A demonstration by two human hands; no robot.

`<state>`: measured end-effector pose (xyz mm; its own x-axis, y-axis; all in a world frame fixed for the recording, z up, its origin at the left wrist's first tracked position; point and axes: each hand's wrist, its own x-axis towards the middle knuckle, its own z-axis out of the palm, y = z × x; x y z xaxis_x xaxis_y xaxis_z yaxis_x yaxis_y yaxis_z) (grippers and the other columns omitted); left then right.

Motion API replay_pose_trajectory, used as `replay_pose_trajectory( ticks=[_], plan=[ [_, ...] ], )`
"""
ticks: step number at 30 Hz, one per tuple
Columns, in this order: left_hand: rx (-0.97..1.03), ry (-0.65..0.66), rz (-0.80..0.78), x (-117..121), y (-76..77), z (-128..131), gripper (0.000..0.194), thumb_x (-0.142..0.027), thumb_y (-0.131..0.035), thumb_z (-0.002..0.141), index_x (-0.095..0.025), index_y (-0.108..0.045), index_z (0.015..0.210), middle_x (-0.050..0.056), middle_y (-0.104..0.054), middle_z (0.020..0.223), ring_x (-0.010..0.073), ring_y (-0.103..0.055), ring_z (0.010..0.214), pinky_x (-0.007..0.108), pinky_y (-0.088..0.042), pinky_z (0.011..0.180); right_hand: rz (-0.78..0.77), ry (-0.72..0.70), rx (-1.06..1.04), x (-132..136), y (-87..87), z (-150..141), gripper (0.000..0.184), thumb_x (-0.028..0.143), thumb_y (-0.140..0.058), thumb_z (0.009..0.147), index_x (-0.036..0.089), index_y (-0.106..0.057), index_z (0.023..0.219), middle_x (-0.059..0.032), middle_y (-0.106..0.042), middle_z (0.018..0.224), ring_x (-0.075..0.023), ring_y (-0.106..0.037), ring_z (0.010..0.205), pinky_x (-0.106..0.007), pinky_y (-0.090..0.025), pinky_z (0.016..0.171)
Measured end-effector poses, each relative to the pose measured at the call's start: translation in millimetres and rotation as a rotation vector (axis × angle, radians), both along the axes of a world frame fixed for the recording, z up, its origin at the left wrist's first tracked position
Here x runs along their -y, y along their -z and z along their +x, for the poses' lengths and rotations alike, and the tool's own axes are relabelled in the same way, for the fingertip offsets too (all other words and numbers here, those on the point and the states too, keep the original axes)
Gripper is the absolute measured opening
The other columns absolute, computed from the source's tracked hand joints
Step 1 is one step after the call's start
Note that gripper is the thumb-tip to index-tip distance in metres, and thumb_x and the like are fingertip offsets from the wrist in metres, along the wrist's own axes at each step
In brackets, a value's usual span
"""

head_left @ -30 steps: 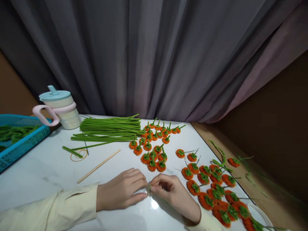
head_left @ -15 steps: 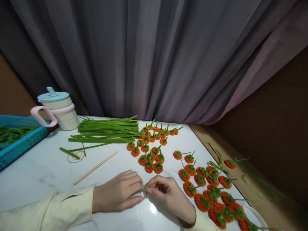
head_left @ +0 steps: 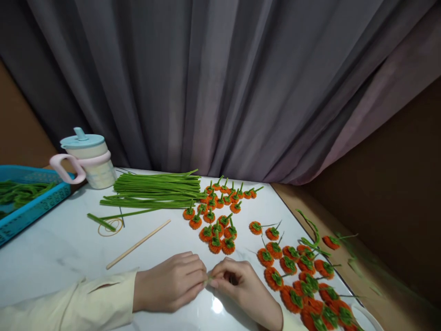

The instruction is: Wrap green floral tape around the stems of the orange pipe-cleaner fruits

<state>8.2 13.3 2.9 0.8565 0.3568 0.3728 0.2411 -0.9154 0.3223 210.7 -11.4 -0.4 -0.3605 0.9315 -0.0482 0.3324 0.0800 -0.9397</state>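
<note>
In the head view, the small greenish piece (head_left: 208, 279) sits between the fingertips of the two hands, just above the near part of the white surface (head_left: 72, 250). The right hand (head_left: 243, 289) pinches it with thumb and index finger, the other fingers curled behind. The left hand (head_left: 170, 282) lies palm down, fingers close together, and its grip seems to be closed on the piece's other side, though the thumb is partly tucked out of sight. Most of the piece is covered, so its exact shape and material cannot be told.

Being so slight, it should weigh almost nothing, and it probably bends easily. A light fingertip pinch at its two ends looks like the best hold; a hard squeeze might crease it, and a loose one could let it slip.

Beyond the hands, the orange pieces with upright green stems (head_left: 215, 243) look soft and easily flattened, best lifted by the stem. The orange pieces with thin tails (head_left: 274, 278), to the right, look safer held around the body, since their tails could bend. The bundle of green stems (head_left: 156, 186) looks fuzzy and flexible; the wooden stick (head_left: 138, 244) appears stiff, smooth and light.
</note>
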Motion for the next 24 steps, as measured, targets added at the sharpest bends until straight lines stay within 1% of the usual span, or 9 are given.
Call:
replay_pose_trajectory(
  ticks=[2, 4, 7, 10, 12, 15, 18, 21, 24],
  plan=[
    [0.026, -0.026, -0.013, 1, -1.8, 1, 0.017, -0.013, -0.035, 0.089, -0.015, -0.052, 0.089, 0.006, -0.059, 0.079, 0.0168, -0.048, 0.069, 0.029, -0.038, 0.067, 0.006, 0.001, 0.01, 0, -0.3, 0, 0.022, 0.036, -0.067, 0.074, 0.015, -0.069, 0.07, -0.0018, -0.061, 0.064, -0.0113, -0.048, 0.06, -0.022, -0.036, 0.057],
    [0.092, -0.103, -0.036, 1, -2.6, 0, 0.013, -0.014, -0.039, 0.087, -0.016, -0.052, 0.09, 0.005, -0.059, 0.08, 0.0172, -0.05, 0.072, 0.03, -0.038, 0.069, 0.001, 0.001, 0.012, 0, -1.2, 0, 0.024, 0.038, -0.066, 0.075, 0.015, -0.069, 0.068, -0.0018, -0.06, 0.063, -0.0111, -0.047, 0.059, -0.022, -0.036, 0.057],
    [0.205, -0.349, -0.052, -10, -0.8, -3, 0.013, -0.015, -0.042, 0.086, -0.016, -0.05, 0.096, 0.007, -0.059, 0.09, 0.0202, -0.052, 0.085, 0.034, -0.039, 0.079, -0.029, 0.007, 0.007, 1, -2.8, 0, 0.026, 0.039, -0.065, 0.076, 0.014, -0.068, 0.068, -0.0021, -0.06, 0.062, -0.0109, -0.047, 0.058, -0.022, -0.035, 0.056],
    [0.27, -0.659, -0.018, -36, 4.5, -11, 0.014, -0.017, -0.041, 0.086, -0.016, -0.048, 0.098, 0.009, -0.056, 0.1, 0.0242, -0.049, 0.096, 0.039, -0.038, 0.084, -0.046, 0.007, 0.01, 1, -4.6, 0, 0.027, 0.039, -0.063, 0.077, 0.014, -0.067, 0.069, -0.003, -0.061, 0.063, -0.0114, -0.048, 0.059, -0.022, -0.035, 0.056],
    [0.278, -0.779, 0.017, -56, 9.5, -17, 0.018, -0.021, -0.043, 0.085, -0.015, -0.047, 0.101, 0.011, -0.053, 0.104, 0.0262, -0.047, 0.1, 0.041, -0.038, 0.086, -0.048, 0.008, 0.016, 1, -5.9, 0, 0.027, 0.039, -0.062, 0.077, 0.014, -0.067, 0.069, -0.003, -0.061, 0.064, -0.0116, -0.049, 0.059, -0.022, -0.036, 0.057],
    [0.176, -0.759, 0.042, -75, 17.3, -23, 0.031, -0.028, -0.048, 0.086, -0.015, -0.045, 0.114, 0.013, -0.051, 0.115, 0.0277, -0.044, 0.108, 0.042, -0.037, 0.088, -0.052, 0.01, 0.031, 1, -7.5, -1, 0.027, 0.039, -0.061, 0.077, 0.014, -0.066, 0.069, -0.0031, -0.06, 0.064, -0.012, -0.05, 0.06, -0.022, -0.037, 0.057],
    [0.054, -0.67, 0.052, -79, 22.9, -24, 0.027, -0.031, -0.048, 0.088, -0.019, -0.049, 0.113, 0.01, -0.051, 0.12, 0.0268, -0.043, 0.11, 0.04, -0.037, 0.087, -0.063, 0.006, 0.028, 1, -8.0, -1, 0.028, 0.04, -0.06, 0.078, 0.013, -0.065, 0.069, -0.0031, -0.06, 0.062, -0.0117, -0.049, 0.058, -0.022, -0.037, 0.056],
    [0.016, -0.657, 0.06, -78, 23.7, -23, 0.018, -0.03, -0.048, 0.09, -0.018, -0.052, 0.104, 0.009, -0.057, 0.112, 0.025, -0.047, 0.105, 0.038, -0.037, 0.084, -0.075, 0.007, 0.0, 1, -7.3, 0, 0.029, 0.041, -0.061, 0.077, 0.013, -0.065, 0.069, -0.0024, -0.059, 0.061, -0.0107, -0.048, 0.057, -0.021, -0.037, 0.055],
    [0.03, -0.676, 0.083, -77, 17.6, -24, 0.017, -0.031, -0.051, 0.089, -0.015, -0.052, 0.095, 0.008, -0.061, 0.097, 0.0235, -0.052, 0.095, 0.039, -0.036, 0.083, -0.086, 0.009, -0.023, 0, -6.7, 0, 0.03, 0.042, -0.062, 0.077, 0.013, -0.066, 0.07, -0.0022, -0.06, 0.061, -0.0102, -0.048, 0.056, -0.021, -0.037, 0.055]
  ],
)
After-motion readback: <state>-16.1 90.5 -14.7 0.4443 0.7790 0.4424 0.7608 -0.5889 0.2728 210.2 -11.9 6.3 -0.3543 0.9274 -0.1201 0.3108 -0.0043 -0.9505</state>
